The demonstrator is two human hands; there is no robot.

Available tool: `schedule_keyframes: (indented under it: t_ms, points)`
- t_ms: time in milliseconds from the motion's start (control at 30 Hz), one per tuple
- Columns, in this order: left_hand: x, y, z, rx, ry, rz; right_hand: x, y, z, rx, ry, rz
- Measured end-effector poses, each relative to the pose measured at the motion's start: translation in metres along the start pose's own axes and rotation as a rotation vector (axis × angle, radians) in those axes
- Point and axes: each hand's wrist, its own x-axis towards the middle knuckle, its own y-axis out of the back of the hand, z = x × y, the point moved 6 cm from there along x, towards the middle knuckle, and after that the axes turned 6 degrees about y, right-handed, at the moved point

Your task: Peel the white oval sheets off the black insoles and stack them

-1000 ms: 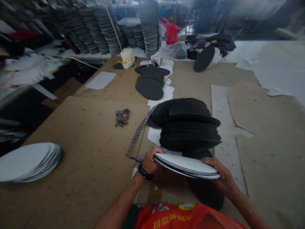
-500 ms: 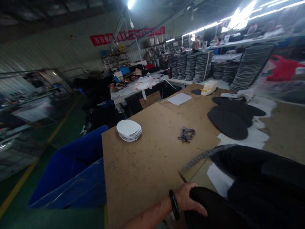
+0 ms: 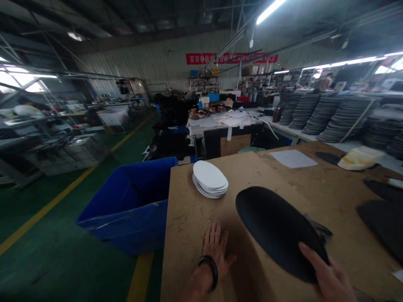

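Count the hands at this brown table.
2: the left hand, palm down over the brown table, nearer than the white stack; and the right hand, holding the dark oval by its near end. I see none partly hidden.

Here's the left hand (image 3: 215, 249), bare, five fingers showing — and round its wrist (image 3: 206, 279) loops a black band (image 3: 215, 273), thick, rounded, catching a dull gleam — while the right hand (image 3: 327, 268) comes bare too.
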Motion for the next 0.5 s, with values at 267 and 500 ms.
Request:
schedule_keyframes:
  t_ms: [267, 500]
  points:
    - [0.023, -0.053, -0.041, 0.203, -0.120, 0.031, 0.226, -0.102, -0.079, -0.046, 0.297, 0.297]
    - [0.034, -0.086, -0.063, 0.408, -0.239, 0.446, 0.189, -0.306, -0.072, -0.410, 0.521, -0.549]
